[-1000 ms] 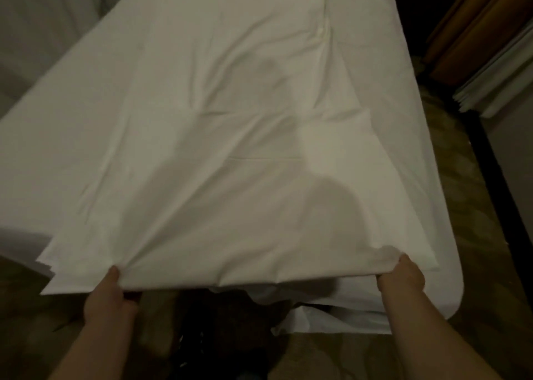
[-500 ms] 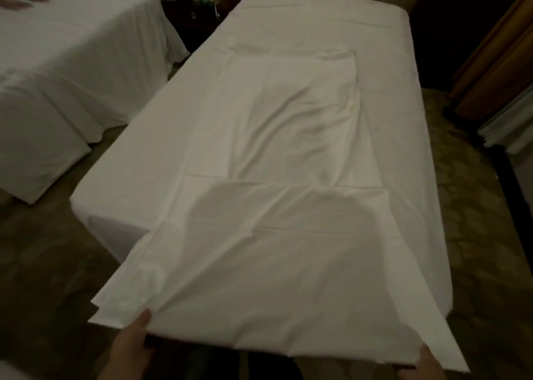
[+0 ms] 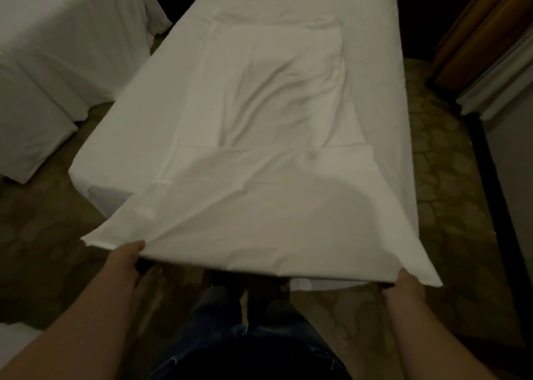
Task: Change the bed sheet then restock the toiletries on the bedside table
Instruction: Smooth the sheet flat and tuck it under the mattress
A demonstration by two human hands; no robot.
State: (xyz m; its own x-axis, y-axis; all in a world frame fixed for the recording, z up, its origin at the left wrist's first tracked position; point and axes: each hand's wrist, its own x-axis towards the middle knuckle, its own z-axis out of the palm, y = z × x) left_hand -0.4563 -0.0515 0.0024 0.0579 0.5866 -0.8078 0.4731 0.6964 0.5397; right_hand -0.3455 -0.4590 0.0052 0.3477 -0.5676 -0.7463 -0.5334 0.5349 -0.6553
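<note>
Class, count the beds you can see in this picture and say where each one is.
2. One bed runs down the middle; a second bed stands at the left, cut off by the frame. Others may lie out of view.

Single head cam, wide-angle, at the foot of the bed (image 3: pixel 288 19), pitched forward and down along its length. Close range: both forearms enter from the bottom edge, floor (image 3: pixel 450 178) on both sides, second bed (image 3: pixel 57 48) upper left. No other view to overlap.
</note>
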